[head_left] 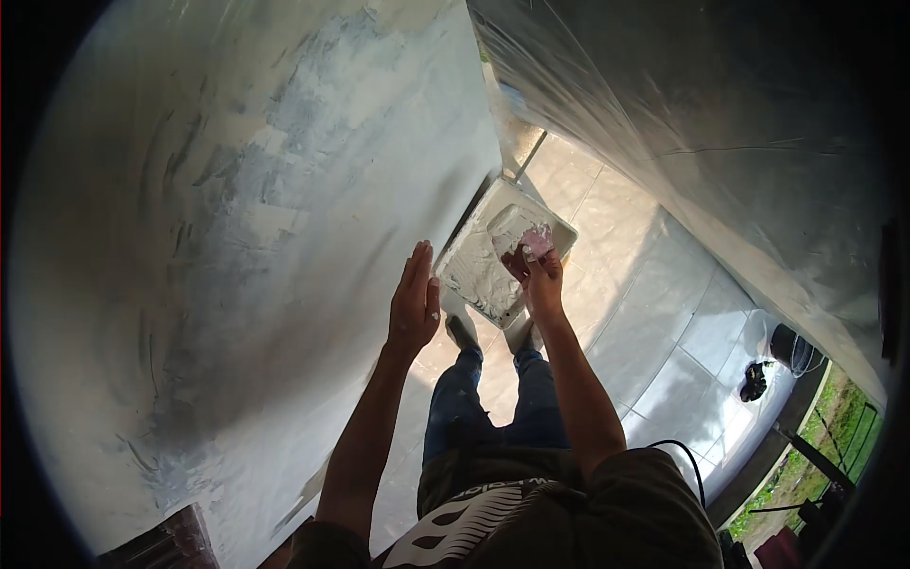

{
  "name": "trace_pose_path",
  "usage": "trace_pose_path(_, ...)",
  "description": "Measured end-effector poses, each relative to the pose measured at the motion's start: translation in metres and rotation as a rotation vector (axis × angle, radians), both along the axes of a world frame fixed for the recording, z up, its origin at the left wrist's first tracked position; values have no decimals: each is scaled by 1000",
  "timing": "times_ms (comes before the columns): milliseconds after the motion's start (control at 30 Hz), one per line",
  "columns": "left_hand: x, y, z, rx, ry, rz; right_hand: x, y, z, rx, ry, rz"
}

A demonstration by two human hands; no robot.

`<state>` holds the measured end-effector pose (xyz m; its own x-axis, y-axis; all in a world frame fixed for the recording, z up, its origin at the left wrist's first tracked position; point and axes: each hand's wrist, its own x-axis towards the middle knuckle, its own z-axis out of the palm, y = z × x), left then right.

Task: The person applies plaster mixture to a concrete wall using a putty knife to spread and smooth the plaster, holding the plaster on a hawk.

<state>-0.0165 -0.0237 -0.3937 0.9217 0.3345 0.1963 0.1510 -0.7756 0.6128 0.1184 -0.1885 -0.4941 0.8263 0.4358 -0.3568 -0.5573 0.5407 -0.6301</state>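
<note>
The left hand (414, 299) is held flat beside the wall (284, 218), fingers straight and together; contact cannot be told. A pinkish, smeared piece (537, 239), partly covered, is pinched by the right hand's (543, 284) fingers over the tray (548, 209), whose support is hidden.

Two hands in play here: one left hand (413, 303), one right hand (544, 287). Just one tray (563, 226), and one pink piece (537, 239) to go with it! Down below, two feet (462, 332) and two trouser legs (449, 406). One pale wall (227, 256), one plastic sheet (682, 104). Out wide, one black bucket (790, 345), one black bundle (754, 381). One cable (694, 458) too. Floor tiles (621, 322)? Several, too cut off to count.
</note>
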Motion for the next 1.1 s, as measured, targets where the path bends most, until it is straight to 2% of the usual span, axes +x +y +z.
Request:
trace_pose_path(333, 39, 2, 142, 202, -260, -59, -5, -19, 123, 137, -164, 138)
trace_pose_path(433, 51, 17, 175, 313, -357, -109, 2, -7, 162, 122, -178, 75)
trace_pose_path(533, 59, 28, 199, 386, -395, -171, 12, 4, 178, 137, -240, 15)
trace_pose_path(867, 74, 42, 211, 462, -347, -219, 62, 60, 215, 98, -434, -226)
trace_pose_path(1000, 93, 49, 210, 479, -327, -209, 107, 98, 200, -6, -588, -341)
trace_pose_path(1033, 98, 51, 209, 484, -324, -195, 115, 106, 201, -119, -640, -378)
trace_pose_path(1100, 101, 52, 205, 484, -296, -174, 124, 117, 198, -184, -689, -388)
